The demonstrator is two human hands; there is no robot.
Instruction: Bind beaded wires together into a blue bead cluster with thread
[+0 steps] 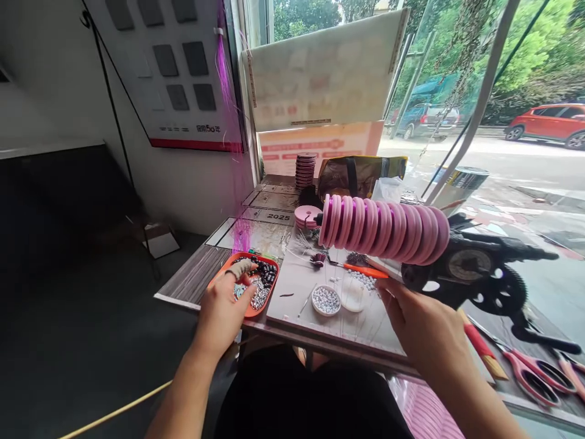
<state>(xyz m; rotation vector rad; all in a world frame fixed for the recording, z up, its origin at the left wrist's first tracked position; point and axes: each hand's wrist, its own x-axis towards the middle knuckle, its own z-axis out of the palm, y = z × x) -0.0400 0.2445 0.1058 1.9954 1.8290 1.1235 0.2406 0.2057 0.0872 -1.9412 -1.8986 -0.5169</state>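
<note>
My left hand (226, 303) reaches into an orange tray (273, 286), its thumb and tape-wrapped index finger apart over the beads. Black beads (266, 272) and silver beads (260, 297) fill the tray. My right hand (418, 311) is closed, fingertips together under the machine; what they pinch, if anything, is too small to make out. Close to those fingertips lies an orange-handled tool (365, 270), with loose pale beads (363, 280) beside it. Between my hands sit a round dish of pale beads (326, 300) and a whitish round lid or dish (355, 295). Fine threads cross the board.
A black hand-cranked machine (475, 268) carrying a row of pink spools (384, 230) overhangs the right side. Pink-handled scissors (537, 375) lie at the right edge. More pink discs (307, 216), a stack of spools (305, 171) and a bag (361, 174) stand behind. Purple strands (223, 67) hang at left.
</note>
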